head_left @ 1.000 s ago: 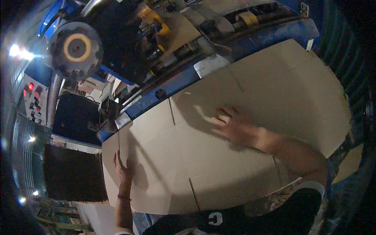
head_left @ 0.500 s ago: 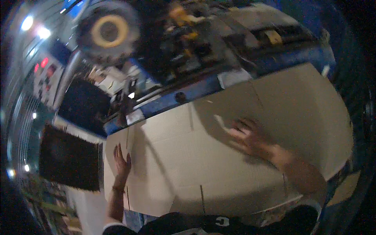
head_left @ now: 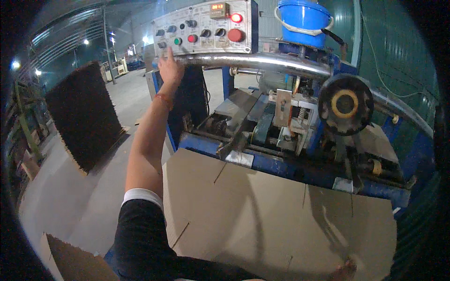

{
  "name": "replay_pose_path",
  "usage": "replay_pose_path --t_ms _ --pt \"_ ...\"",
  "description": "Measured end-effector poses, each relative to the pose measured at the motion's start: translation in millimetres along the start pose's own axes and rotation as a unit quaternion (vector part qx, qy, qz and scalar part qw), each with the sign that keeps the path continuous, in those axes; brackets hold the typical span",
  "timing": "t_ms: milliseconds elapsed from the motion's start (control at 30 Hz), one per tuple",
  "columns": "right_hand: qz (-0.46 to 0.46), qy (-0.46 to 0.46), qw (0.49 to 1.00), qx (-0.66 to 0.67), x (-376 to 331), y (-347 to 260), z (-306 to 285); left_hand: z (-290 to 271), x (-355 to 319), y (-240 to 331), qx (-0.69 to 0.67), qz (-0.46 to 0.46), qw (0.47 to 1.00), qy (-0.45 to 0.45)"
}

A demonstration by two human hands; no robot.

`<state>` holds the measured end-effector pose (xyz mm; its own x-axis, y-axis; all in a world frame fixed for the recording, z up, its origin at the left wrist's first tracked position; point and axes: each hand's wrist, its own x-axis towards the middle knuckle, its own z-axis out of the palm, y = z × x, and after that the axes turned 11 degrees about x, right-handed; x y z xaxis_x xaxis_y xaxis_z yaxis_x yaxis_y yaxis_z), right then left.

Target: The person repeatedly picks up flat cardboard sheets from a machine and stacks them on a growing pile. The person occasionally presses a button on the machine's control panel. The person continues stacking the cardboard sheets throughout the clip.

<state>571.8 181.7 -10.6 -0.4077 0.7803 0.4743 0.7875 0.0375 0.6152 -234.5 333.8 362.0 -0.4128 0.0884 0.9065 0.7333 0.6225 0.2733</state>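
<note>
My left hand (head_left: 170, 72) is raised to the grey control panel (head_left: 201, 30), index finger stretched up just below a green button (head_left: 177, 41) and a dark knob (head_left: 162, 45). I cannot tell whether the fingertip touches the panel. The hand holds nothing. A large slotted cardboard sheet (head_left: 281, 210) lies flat in front of me, its far edge against the blue machine. At the sheet's near right part is my right hand (head_left: 345, 270), dim and cut by the lower edge, its fingers unclear.
Behind the sheet stands the machine with a metal roller bar (head_left: 262, 62), a black handwheel (head_left: 347, 104) and a stamping head (head_left: 286, 112). A blue bucket (head_left: 304, 23) sits on top. Stacked cardboard (head_left: 84, 117) stands on the floor at left; another cardboard piece (head_left: 77, 260) is at lower left.
My left hand has left the cardboard sheet and risen to the control panel. My right hand now shows nearer the sheet's front edge. The view has swung up and left.
</note>
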Motion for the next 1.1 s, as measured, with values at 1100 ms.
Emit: replay_pose_path --t_ms 1100 --pt "0.565 0.325 0.495 0.575 -16.9 21.6 -34.4 -224.4 -339.8 -191.6 -0.066 -0.121 0.962 -0.238"
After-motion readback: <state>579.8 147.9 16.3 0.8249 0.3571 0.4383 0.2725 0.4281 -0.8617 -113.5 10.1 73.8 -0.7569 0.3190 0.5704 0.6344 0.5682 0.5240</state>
